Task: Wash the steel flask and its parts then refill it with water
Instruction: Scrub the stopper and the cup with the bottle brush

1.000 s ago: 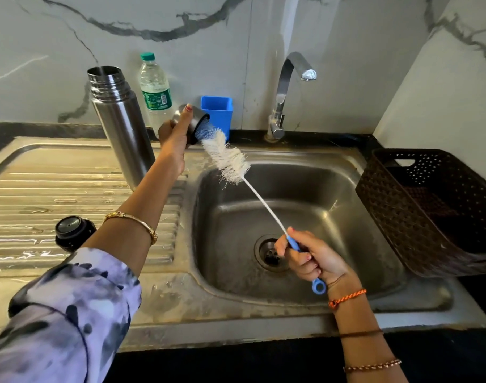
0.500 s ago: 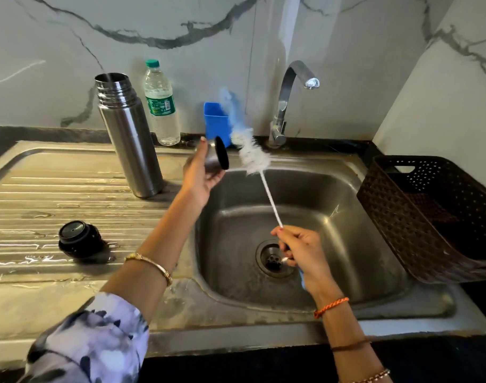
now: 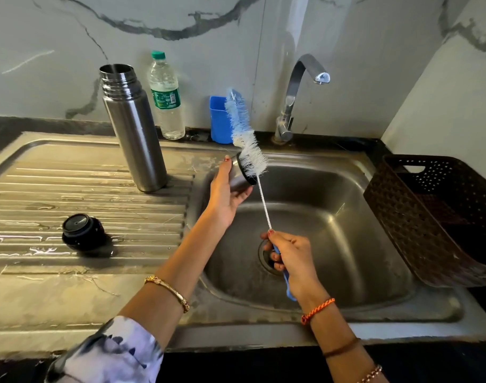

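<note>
Both hands work over a stainless-steel kitchen sink [image 3: 346, 244]: the left hand [image 3: 225, 189] curls its fingers and thumb around the flask's steel cup lid [image 3: 240, 180], tipped on its side with the black-rimmed mouth facing right, while the right hand [image 3: 288, 258] grips the blue handle of a bottle brush [image 3: 247, 145] whose white-and-blue bristles stand across the cup's mouth rather than deep inside it. From the left, the ribbed draining board [image 3: 84, 189] carries streaks of water and the flask's black stopper [image 3: 81, 230], lying apart from everything else. Farther back stands the open steel flask [image 3: 134, 128], upright on the board near the basin's edge, with a plastic water bottle [image 3: 165, 98] with a green cap just behind it against the marble wall. A blue plastic holder [image 3: 218, 120] sits behind the brush, and the chrome tap [image 3: 299, 89] shows no water running. A dark woven basket [image 3: 429, 217] rests on the sink's right-hand rim. By the look of it, the washing is at the scrubbing of the cup, with stopper and flask body seemingly yet to be rinsed. The next move likely calls for steering the bristles squarely into the cup's mouth, the left hand holding it firm against the push, then a rinse under the tap.
</note>
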